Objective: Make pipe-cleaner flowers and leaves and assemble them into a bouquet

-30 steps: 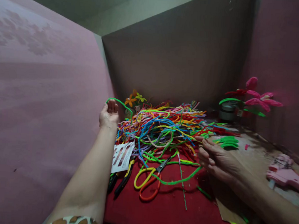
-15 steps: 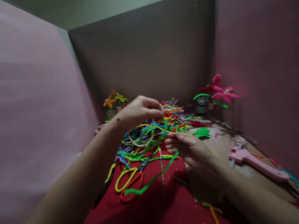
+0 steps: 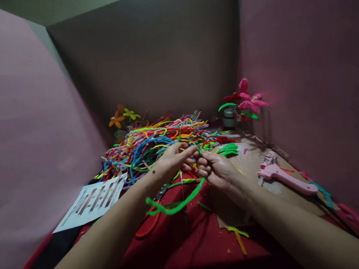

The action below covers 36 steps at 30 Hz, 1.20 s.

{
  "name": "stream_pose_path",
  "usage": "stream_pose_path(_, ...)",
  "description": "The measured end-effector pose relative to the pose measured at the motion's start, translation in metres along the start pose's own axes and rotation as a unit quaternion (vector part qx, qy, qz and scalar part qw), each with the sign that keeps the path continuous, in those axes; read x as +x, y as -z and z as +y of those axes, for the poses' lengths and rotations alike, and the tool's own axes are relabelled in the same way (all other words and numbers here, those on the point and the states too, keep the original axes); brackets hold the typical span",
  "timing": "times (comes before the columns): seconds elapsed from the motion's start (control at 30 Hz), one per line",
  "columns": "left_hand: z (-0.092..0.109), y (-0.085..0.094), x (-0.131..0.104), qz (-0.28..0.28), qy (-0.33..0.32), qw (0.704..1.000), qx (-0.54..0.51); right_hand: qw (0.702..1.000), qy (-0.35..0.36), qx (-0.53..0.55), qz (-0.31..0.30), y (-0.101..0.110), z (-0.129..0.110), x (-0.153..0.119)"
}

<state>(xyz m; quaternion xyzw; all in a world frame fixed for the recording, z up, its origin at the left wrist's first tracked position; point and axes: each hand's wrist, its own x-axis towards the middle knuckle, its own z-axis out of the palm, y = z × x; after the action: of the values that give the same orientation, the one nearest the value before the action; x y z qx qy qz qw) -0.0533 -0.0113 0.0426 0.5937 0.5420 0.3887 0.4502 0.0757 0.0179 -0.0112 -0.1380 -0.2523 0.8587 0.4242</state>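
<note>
My left hand and my right hand meet over the near edge of a big pile of coloured pipe cleaners. Both pinch a green pipe cleaner at the fingertips. Its fuzzy length droops below my right hand and bends to the left, with two ends side by side. Under it, on the red cloth, lie scissors with an orange-red handle loop, partly covered by my left forearm. Cut green pieces are bunched just beyond my right hand.
A pink glue gun rests on a brown board to the right. Pink pipe-cleaner flowers stand behind it, orange and yellow ones at the back left. A printed sheet lies left.
My left hand has come down to meet my right at the green pipe cleaner. The drooping part is now doubled. The view has shifted right, and the printed sheet has come into sight.
</note>
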Motion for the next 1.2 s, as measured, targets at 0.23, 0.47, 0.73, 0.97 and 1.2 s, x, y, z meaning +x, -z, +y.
stream_pose_path(0.23,-0.009,-0.019,-0.040,-0.171,0.188,0.956,-0.145,0.991,0.106,-0.028,0.083,-0.005,-0.002,0.000)
stream_pose_path(0.47,-0.041,-0.036,-0.064,0.038,-0.109,0.925,0.362,0.987,0.032,0.053,0.147,-0.010,-0.022,0.001)
stream_pose_path(0.73,-0.029,-0.026,-0.069,-0.048,0.029,0.977,0.205,0.992,0.042,0.025,0.118,0.000,-0.025,-0.001)
stream_pose_path(0.97,-0.052,-0.006,-0.085,-0.111,0.153,0.978,0.087,0.992,0.071,-0.047,0.093,-0.012,-0.006,-0.010)
stream_pose_path(1.2,-0.088,-0.011,-0.126,-0.012,-0.168,0.861,0.481,0.988,-0.027,-0.007,0.153,-0.011,0.011,-0.007)
